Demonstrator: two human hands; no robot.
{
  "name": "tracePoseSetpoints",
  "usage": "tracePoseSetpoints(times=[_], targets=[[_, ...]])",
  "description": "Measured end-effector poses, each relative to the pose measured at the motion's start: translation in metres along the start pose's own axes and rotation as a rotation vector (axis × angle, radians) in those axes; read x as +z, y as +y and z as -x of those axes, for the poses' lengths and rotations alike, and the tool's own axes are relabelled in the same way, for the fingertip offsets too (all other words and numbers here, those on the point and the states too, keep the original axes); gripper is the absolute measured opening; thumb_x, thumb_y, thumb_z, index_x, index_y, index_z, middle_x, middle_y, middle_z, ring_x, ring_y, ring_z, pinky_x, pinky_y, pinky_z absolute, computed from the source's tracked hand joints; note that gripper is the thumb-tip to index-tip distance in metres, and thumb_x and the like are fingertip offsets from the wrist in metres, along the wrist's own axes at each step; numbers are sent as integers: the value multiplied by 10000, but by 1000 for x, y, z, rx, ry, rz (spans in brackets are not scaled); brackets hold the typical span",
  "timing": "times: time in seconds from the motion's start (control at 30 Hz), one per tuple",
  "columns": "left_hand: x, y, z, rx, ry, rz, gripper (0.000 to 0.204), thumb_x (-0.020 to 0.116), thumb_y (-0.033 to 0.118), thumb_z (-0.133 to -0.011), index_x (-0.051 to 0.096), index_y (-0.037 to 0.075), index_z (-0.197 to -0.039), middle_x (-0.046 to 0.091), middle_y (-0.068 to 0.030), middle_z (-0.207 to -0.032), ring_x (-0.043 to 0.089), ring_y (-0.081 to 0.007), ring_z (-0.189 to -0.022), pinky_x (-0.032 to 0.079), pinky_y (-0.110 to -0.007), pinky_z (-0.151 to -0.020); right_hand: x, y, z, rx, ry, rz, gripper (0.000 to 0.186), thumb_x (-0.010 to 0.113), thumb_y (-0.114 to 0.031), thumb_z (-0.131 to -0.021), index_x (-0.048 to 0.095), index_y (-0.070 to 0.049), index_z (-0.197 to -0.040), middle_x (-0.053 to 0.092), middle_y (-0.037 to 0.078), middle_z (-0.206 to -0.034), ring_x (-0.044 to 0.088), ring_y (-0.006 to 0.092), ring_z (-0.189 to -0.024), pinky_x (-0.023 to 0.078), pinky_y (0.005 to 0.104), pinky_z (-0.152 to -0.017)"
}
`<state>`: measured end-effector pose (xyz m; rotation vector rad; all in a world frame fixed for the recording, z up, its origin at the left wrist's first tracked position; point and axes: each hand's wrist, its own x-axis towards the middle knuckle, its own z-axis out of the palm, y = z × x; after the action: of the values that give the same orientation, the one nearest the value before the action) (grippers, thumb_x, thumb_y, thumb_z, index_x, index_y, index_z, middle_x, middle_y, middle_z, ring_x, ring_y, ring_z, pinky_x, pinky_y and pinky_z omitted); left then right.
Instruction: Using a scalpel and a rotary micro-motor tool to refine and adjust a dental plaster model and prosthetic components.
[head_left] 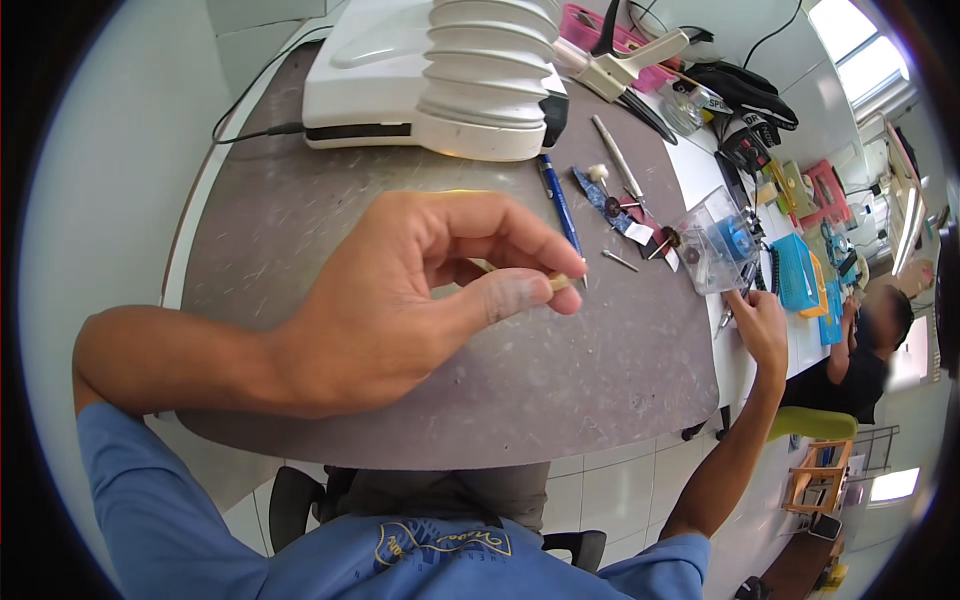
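My left hand (400,300) is raised over the middle of the table, with thumb and fingertips pinched on a small yellowish-beige piece (558,283). Its exact kind is hard to make out. My right hand (762,325) is stretched out at the table's right edge, fingers bent, just below a clear plastic box (712,250). A slim metal tool (724,318) shows beside those fingers; whether they grip it is partly hidden. Beyond my left fingertips lies a blue pen-like tool (561,205). A small metal bur (620,260) lies on the tabletop between my hands.
A white machine with a ribbed hose (490,80) stands at the back of the grey table (300,220). Rotary bits, a blue strip and a silver handpiece (618,155) lie right of centre. A blue basket (795,272) stands farther right. Another person (865,345) sits beyond.
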<state>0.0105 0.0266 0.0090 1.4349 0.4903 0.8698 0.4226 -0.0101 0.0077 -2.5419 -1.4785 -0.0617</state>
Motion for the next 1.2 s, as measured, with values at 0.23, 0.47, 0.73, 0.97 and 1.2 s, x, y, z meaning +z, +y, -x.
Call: tracePoseSetpoints(times=[0.23, 0.47, 0.73, 0.97, 1.2], targets=[[2, 2, 6, -86, -58, 93, 155, 587, 40, -939, 638, -12, -1076, 680, -90, -1018, 669, -134, -986, 505, -226, -795, 11, 23, 0, 246, 39, -746, 356, 602, -359, -903, 586, -41, -745, 459, -42, -563, 398, 45, -467, 276, 232, -405], [4, -3, 9, -266, -110, 171, 188, 622, 88, -934, 651, -13, -1090, 681, -81, -1002, 653, -115, -961, 511, -236, -804, 14, -30, 82, -397, 156, -1849, 327, 642, -307, -944, 554, 6, -980, 521, 29, -815, 421, 51, -549, 340, 177, -485], [5, -16, 11, -376, -147, 348, 228, 615, 99, -949, 639, -47, -1122, 686, -115, -997, 650, -123, -933, 542, -260, -813, 42, -143, 176, -662, 441, -1121, 337, 701, -263, -886, 521, -30, -1050, 590, 116, -805, 650, 208, -684, 529, 278, -586], [12, -11, 11, -486, -165, 419, 222, 604, 56, -945, 627, -72, -1125, 689, -160, -1007, 675, -157, -908, 567, -279, -827, 53, -159, 192, -730, 462, -1190, 387, 755, -105, -823, 467, -46, -1075, 559, 100, -833, 688, 289, -810, 606, 317, -684], [9, -14, 10, -468, -206, 418, 229, 620, 54, -936, 629, -74, -1126, 688, -149, -989, 662, -143, -895, 556, -261, -802, 54, -162, 194, -704, 421, -1280, 391, 762, -97, -820, 452, -35, -1050, 552, 98, -777, 687, 382, -926, 616, 381, -808]])
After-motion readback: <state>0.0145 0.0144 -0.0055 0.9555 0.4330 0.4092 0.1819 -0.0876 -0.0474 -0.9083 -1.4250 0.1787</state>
